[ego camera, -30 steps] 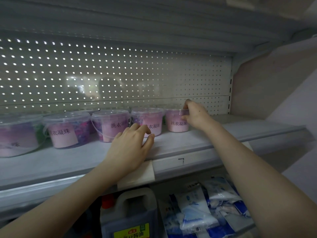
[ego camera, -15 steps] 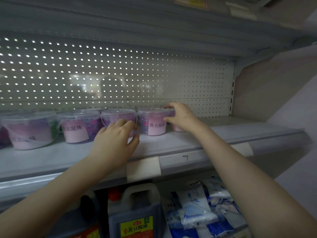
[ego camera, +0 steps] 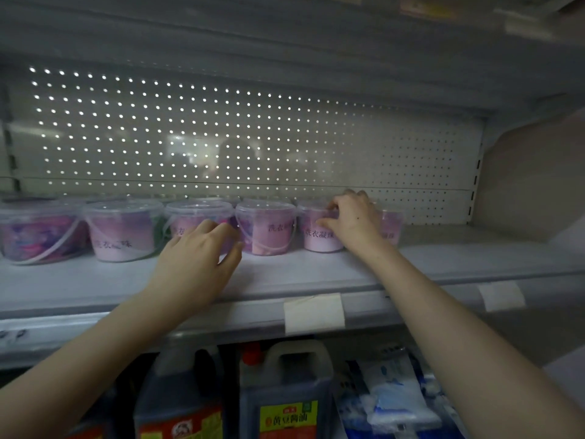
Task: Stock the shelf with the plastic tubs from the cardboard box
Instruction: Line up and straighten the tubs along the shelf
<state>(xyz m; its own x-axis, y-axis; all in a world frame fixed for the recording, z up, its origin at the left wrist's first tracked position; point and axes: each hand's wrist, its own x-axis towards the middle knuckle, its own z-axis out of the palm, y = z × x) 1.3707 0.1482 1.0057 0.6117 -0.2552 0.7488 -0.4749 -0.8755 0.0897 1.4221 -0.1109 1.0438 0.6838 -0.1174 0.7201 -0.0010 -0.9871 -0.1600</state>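
Note:
Several clear plastic tubs with pink labels stand in a row along the back of the grey shelf (ego camera: 316, 274). My right hand (ego camera: 353, 220) reaches in, and its curled fingers and thumb grip the lid rim of one tub (ego camera: 319, 239). One more tub (ego camera: 391, 231) stands just right of that hand, partly hidden by it. My left hand (ego camera: 199, 251) lies over the shelf with relaxed fingers in front of another tub (ego camera: 196, 213) and holds nothing. The cardboard box is out of view.
A perforated back panel (ego camera: 221, 137) closes the shelf, and another shelf hangs low above it. Bare shelf runs right of the tubs to the side wall (ego camera: 531, 172). Below stand dark sauce jugs (ego camera: 285, 391) and blue-white bags (ego camera: 389, 397).
My right hand has shifted left, off the end tub and onto its neighbour's rim. My left hand has stayed at the shelf front. The view has swung left and slightly up.

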